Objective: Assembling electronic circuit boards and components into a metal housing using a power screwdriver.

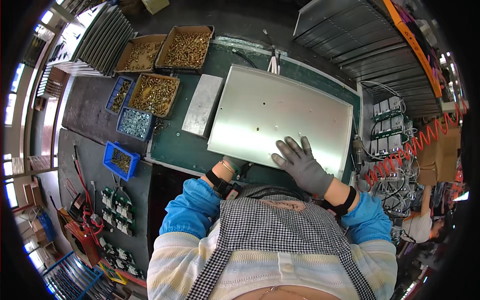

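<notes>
A flat silver metal panel (280, 117) with a few small holes lies tilted across the green work mat in front of me. My right hand (303, 167), in a grey glove, rests on the panel's near right part with fingers spread. My left hand (236, 164) is at the panel's near left edge. Its fingers are hidden under or behind that edge, so whether they grip it cannot be seen. Left of the panel stands a plain grey metal block (203, 105).
Cardboard boxes of brass-coloured fasteners (185, 47) and blue bins of small hardware (135, 123) stand at the left. Stacked metal plates (97, 42) lie beyond them. Circuit boards (118, 210) sit at lower left. A red coiled hose (415, 145) hangs at the right, near wired assemblies (390, 130).
</notes>
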Motion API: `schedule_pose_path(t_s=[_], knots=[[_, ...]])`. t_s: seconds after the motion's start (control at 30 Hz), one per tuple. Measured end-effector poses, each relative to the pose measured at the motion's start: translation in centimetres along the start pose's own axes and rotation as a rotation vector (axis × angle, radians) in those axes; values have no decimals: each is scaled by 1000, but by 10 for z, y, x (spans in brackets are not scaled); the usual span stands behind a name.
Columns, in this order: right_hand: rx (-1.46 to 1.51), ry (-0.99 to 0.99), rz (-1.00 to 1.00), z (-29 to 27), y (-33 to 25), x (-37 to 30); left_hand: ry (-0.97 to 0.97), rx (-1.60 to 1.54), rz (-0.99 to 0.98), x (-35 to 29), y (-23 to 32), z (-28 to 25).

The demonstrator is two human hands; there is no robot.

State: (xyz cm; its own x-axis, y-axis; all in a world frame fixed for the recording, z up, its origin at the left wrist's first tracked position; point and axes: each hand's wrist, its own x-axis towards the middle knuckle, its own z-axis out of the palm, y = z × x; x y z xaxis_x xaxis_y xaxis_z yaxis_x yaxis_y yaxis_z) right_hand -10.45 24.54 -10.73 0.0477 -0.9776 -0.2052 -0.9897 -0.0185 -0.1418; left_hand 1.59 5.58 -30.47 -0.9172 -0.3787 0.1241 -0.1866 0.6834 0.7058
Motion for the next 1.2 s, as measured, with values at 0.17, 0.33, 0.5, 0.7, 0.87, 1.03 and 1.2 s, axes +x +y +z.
schedule_pose_path(t_s=[0.17,0.33,0.5,0.7,0.87,1.03,1.2], knots=[[-47,1,-2,11,-1,-8,3,-20,-3,-7,2,4],[-66,69,-18,16,-3,-9,5,-24,-8,-10,4,5],[-80,78,-28,18,-2,-8,9,-21,-16,-10,4,4],[-103,76,-26,21,-1,-10,8,-21,-12,-8,4,4],[-59,98,-22,22,-1,-10,7,-21,-9,-10,5,4],[-96,100,-30,22,-1,-10,7,-19,-13,-12,6,2],[-98,98,-30,21,-1,-10,0,-16,-17,-11,7,-2]])
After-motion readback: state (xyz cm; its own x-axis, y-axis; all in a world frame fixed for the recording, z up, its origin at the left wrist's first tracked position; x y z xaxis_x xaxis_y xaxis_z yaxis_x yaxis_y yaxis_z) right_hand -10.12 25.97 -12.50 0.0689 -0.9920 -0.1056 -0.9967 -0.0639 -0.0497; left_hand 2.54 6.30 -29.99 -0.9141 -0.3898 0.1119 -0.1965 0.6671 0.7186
